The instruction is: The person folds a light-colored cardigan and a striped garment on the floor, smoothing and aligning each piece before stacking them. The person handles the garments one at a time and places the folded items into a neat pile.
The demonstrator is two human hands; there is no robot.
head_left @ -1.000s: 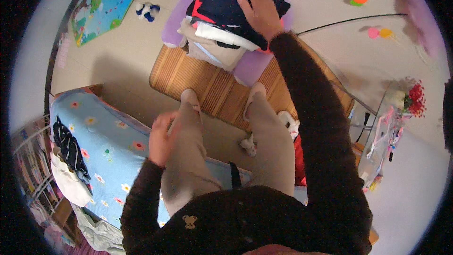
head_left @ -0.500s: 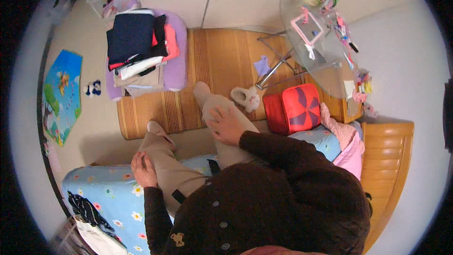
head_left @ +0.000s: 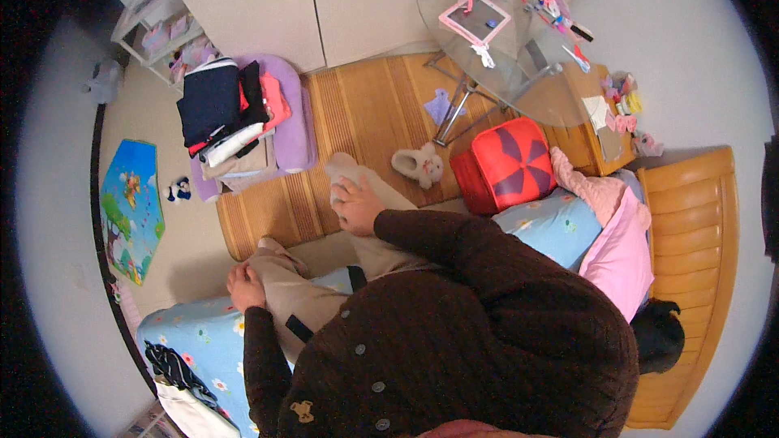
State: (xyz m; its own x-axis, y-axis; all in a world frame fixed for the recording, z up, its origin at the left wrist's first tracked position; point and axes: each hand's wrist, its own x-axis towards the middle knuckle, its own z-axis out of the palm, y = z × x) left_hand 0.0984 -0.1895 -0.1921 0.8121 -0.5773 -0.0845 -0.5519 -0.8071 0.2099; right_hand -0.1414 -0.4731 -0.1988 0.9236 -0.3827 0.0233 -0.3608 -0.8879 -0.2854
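Note:
I sit on the edge of a bed (head_left: pixel 191 324) with a blue flowered sheet. My left hand (head_left: pixel 246 286) lies on the outer side of my left knee, in beige trousers (head_left: pixel 284 296), and holds nothing. On my right knee rests my right hand (head_left: pixel 357 204), its fingers spread over the cloth. Beyond the right hand, a white animal-faced slipper (head_left: pixel 419 165) lies on the striped mat (head_left: pixel 369 105). A red storage box (head_left: pixel 507 166) with a dark pinwheel pattern stands to the right of it.
Folded clothes (head_left: pixel 208 101) are stacked on a purple seat (head_left: pixel 294 142). A glass table (head_left: pixel 527 101) holds a pink-framed tablet-like board (head_left: pixel 475 19). Pink cloth (head_left: pixel 621 264) lies by the wooden headboard (head_left: pixel 694 251), near a dark rounded thing (head_left: pixel 659 337). A colourful board (head_left: pixel 134 211) lies left.
My view has tilted up and shifted, showing more of the cupboard doors. My upper body leans further forward, and both hands stay on the knees. The dark thing at the right shows more.

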